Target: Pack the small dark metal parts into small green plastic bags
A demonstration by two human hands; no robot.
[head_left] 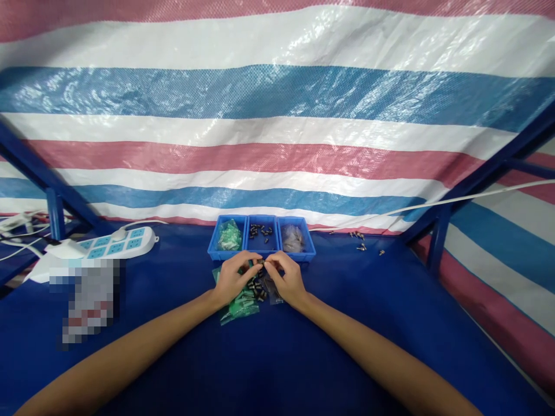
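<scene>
My left hand and my right hand meet fingertip to fingertip in front of three blue bins. Both are pinched closed around something small and dark, too small to name. Beneath them lies a pile of small dark metal-looking parts. Under my left hand are clear bags of green pieces. A clear bag with dark contents lies partly below my right hand. The left bin holds a bag of green pieces, the middle bin loose dark parts, the right bin clear bags.
A white power strip with a plug and cables lies at the left, near a pixelated patch. Several small metal parts are scattered at the back right. Blue frame bars and a striped tarp bound the blue table.
</scene>
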